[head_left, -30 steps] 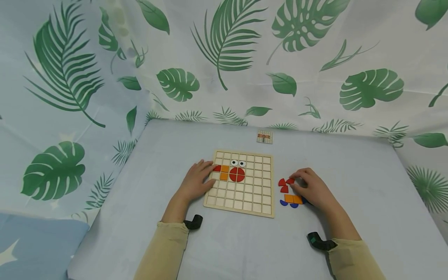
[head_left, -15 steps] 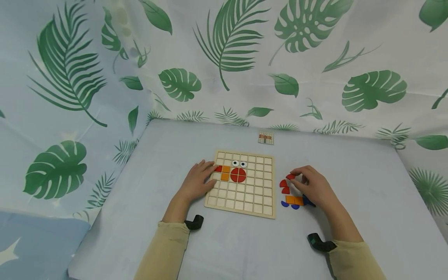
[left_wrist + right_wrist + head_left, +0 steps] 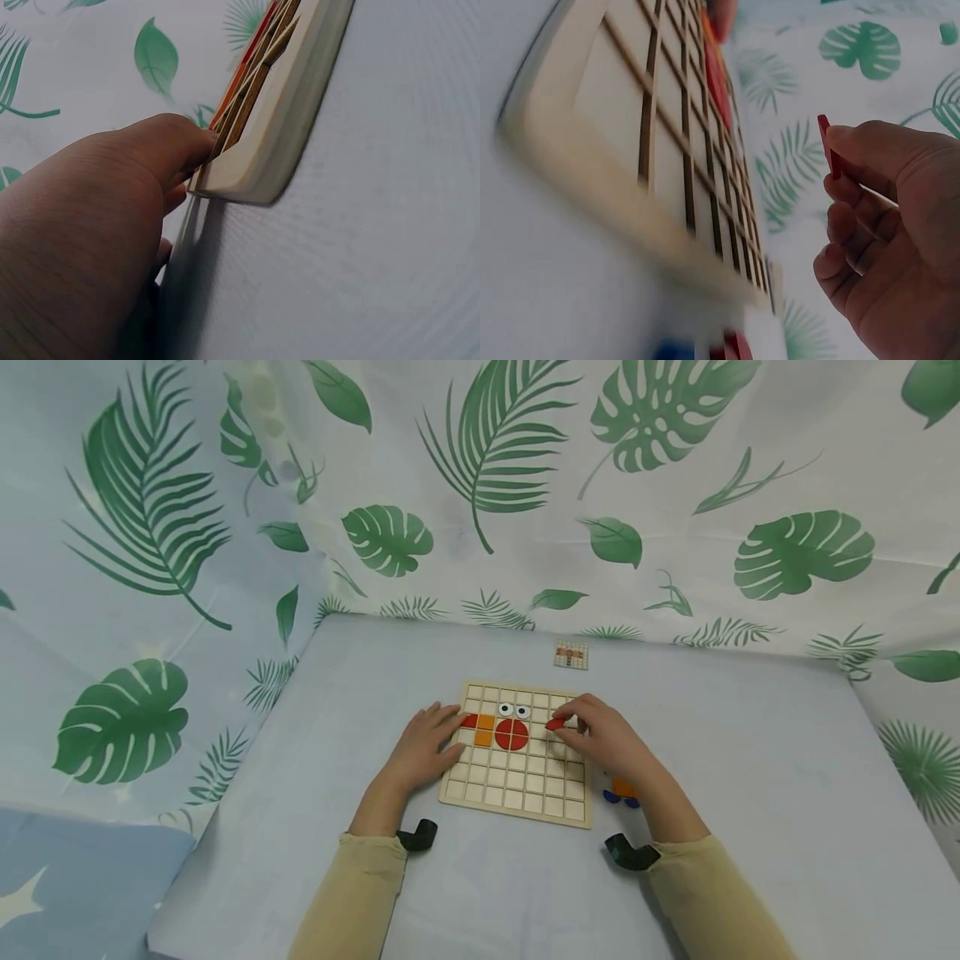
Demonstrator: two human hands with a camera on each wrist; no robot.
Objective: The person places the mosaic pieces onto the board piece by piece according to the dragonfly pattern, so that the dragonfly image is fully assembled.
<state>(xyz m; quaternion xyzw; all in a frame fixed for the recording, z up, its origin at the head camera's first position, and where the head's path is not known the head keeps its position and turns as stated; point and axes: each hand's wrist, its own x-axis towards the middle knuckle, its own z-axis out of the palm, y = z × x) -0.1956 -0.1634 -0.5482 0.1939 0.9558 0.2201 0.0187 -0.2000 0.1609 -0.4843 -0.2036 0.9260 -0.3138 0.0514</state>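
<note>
We see the right hand [image 3: 611, 743] over the wooden grid board [image 3: 517, 793], its grip clamped on a red quarter-round piece [image 3: 555, 724] pinched between thumb and fingertips. Half a second ago that hand was out on the worktop [image 3: 750, 760] to the right of the board, lifting the same piece from the loose pile; it has since crossed over the board's right edge. The piece now sits at the tip of the grip, above the upper right cells of the board, just right of the red circle [image 3: 511, 734] already set in the grid. From the right wrist we see the piece [image 3: 826, 142] edge-on, clear of the board [image 3: 630, 165], with the fingers curled around it.

What remains of the pile, an orange square [image 3: 619, 787] and blue pieces [image 3: 609, 797], lies on the worktop just under the right wrist, partly hidden by the arm.

The left hand [image 3: 420, 747] has not moved. Its grip is spread, fingers lying flat on the board's left edge, touching the frame beside a red piece [image 3: 468, 721] and orange squares [image 3: 483, 731]. From the left wrist we see the fingers [image 3: 176, 146] pressed against the board's corner [image 3: 262, 165].

Two white eye pieces [image 3: 513, 710] sit beyond the red circle. A small pattern card [image 3: 571, 655] lies on the worktop well beyond both hands.
</note>
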